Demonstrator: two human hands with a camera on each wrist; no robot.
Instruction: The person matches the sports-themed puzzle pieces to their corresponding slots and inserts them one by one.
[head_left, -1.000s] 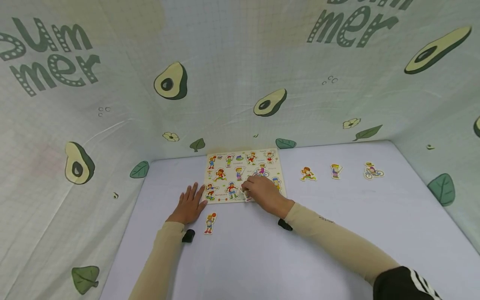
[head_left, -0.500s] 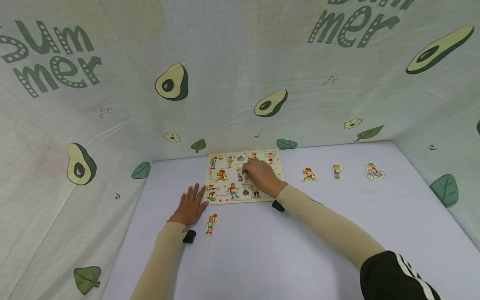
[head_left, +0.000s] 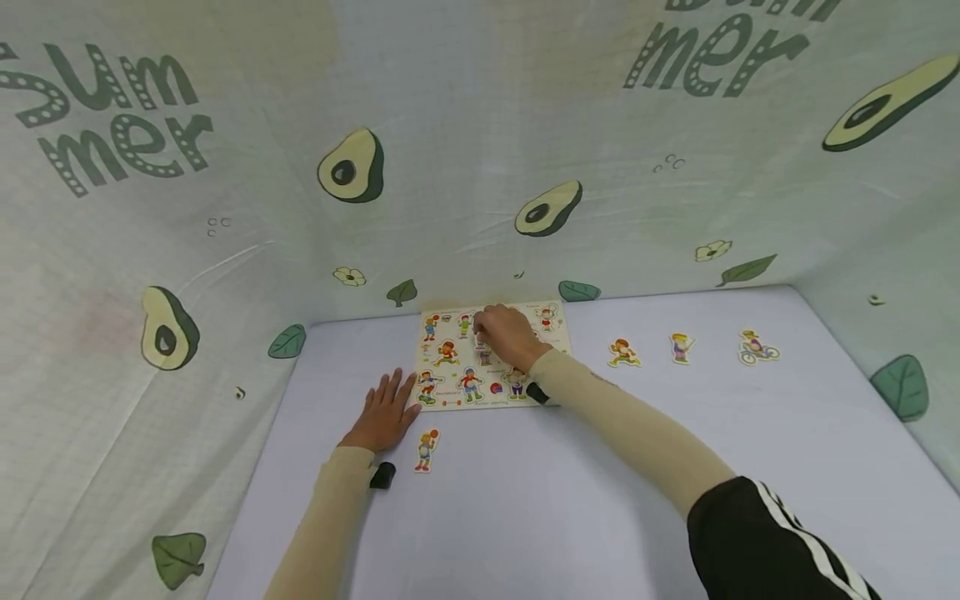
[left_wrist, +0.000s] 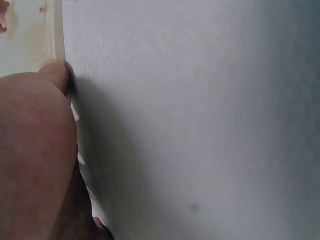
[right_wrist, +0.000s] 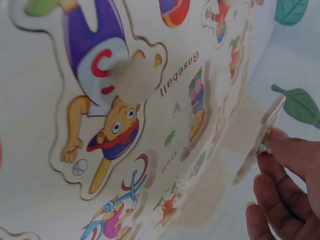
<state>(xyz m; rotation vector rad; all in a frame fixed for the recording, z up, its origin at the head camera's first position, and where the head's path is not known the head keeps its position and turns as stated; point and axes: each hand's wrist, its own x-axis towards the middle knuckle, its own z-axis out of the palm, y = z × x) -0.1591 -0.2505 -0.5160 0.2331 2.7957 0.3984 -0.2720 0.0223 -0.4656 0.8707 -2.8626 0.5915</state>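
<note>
A flat wooden puzzle board (head_left: 491, 403) printed with sports figures lies at the back of the table. My right hand (head_left: 506, 335) is over its back half. In the right wrist view, the thumb and fingers pinch a thin puzzle piece (right_wrist: 271, 112) by its back knob side, seen edge-on and raised off the board, so its picture is hidden. A baseball-player piece (right_wrist: 110, 75) with a round knob sits in the board. My left hand (head_left: 382, 412) lies flat, fingers spread, at the board's left edge; in the left wrist view its thumb (left_wrist: 55, 75) touches that edge.
A loose basketball-player piece (head_left: 426, 452) lies in front of the board near the left hand. To the right lie a runner piece (head_left: 623, 352), a piece with a stick (head_left: 680, 348) and a cyclist piece (head_left: 757, 348). A printed cloth (head_left: 450, 167) hangs behind.
My right hand has moved from the board's front edge to its back half, uncovering the baseball-player piece. The left hand has stayed at the board's edge.
</note>
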